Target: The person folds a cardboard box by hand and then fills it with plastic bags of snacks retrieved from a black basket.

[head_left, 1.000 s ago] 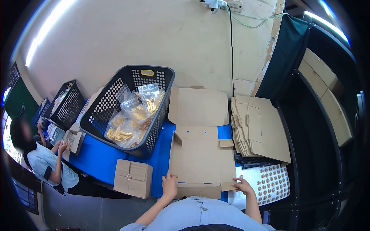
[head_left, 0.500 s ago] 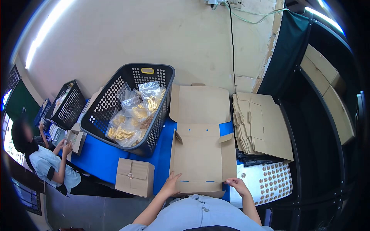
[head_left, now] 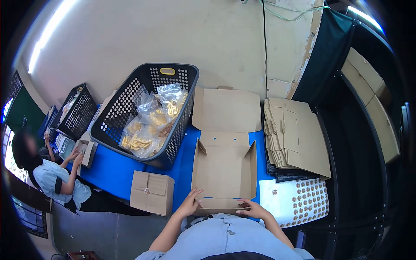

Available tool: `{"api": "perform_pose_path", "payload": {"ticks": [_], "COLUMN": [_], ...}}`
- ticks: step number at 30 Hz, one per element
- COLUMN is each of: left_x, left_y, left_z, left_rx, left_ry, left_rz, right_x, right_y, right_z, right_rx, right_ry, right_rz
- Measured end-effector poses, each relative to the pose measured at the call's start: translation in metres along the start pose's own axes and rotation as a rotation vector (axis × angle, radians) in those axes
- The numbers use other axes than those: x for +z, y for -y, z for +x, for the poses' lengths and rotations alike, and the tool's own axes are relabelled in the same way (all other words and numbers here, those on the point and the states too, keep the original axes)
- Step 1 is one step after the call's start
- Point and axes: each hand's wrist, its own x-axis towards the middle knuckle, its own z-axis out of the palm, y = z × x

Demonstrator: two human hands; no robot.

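Observation:
A brown cardboard box [head_left: 223, 169] lies partly folded in front of me, side walls upright and lid [head_left: 227, 110] laid open toward the wall. My left hand [head_left: 189, 204] holds the box's front left corner, fingers over the left wall. At the front right corner, my right hand [head_left: 253, 209] grips the box's edge by the front wall. Small folded flaps stand at the far ends of both side walls. To the left sits a closed cardboard box [head_left: 151, 193] with a round sticker on its front.
A dark basket [head_left: 173, 154] holds several clear bags [head_left: 141, 143] of yellow pieces. Flattened cardboard boxes [head_left: 299, 130] are stacked right, behind a sheet of round stickers [head_left: 299, 201]. Another person [head_left: 65, 177] handles a small box [head_left: 88, 154] at far left. Dark shelving [head_left: 351, 143] stands right.
The box's right wall has come up from leaning outward to upright. My right hand has moved left and inward along the front edge. My left hand stays at the left corner.

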Motion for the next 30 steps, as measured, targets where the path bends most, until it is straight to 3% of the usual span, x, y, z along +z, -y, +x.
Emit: {"api": "perform_pose_path", "payload": {"ticks": [4, 6, 8, 10, 12, 16, 19, 21, 25, 27, 28, 30], "left_x": [-0.009, -0.011, -0.012, -0.01, -0.007, -0.015, -0.016, -0.015, -0.019, -0.021, -0.018, -0.013], "left_y": [0.003, -0.002, -0.002, 0.001, 0.002, 0.0, 0.0, -0.002, -0.001, 0.005, 0.004, -0.003], "left_z": [-0.002, -0.003, -0.003, -0.004, -0.002, 0.008, 0.012, 0.013, 0.01, 0.008, 0.008, 0.009], "left_rx": [0.037, -0.132, -0.137, -0.137, -0.181, -0.146, -0.026, 0.067, 0.04, 0.329, 0.331, 0.147], "left_ry": [0.022, 0.071, 0.051, 0.034, -0.089, -0.099, -0.125, -0.031, 0.077, 0.001, 0.004, 0.085], "left_rz": [-0.115, -0.375, -0.388, -0.402, -0.216, 0.001, 0.248, 0.484, 0.512, 0.373, 0.372, 0.326], "right_x": [-0.007, -0.009, -0.009, -0.009, -0.009, -0.004, -0.005, -0.011, -0.034, -0.044, -0.045, -0.047], "right_y": [-0.004, 0.0, 0.01, 0.031, 0.034, 0.027, 0.035, 0.047, 0.075, 0.09, 0.089, 0.086], "right_z": [-0.004, -0.004, -0.005, -0.012, -0.015, -0.019, -0.023, -0.029, -0.037, -0.037, -0.035, -0.028], "right_rx": [-0.04, -0.046, 0.178, 0.131, 0.085, -0.041, -0.072, -0.085, -0.175, -0.215, -0.212, -0.191], "right_ry": [0.095, 0.122, 0.129, 0.118, 0.1, 0.056, -0.012, -0.05, -0.138, -0.224, -0.227, -0.218], "right_rz": [-0.049, -0.104, -0.234, -0.293, -0.355, -0.371, -0.401, -0.403, -0.304, -0.262, -0.261, -0.25]}}
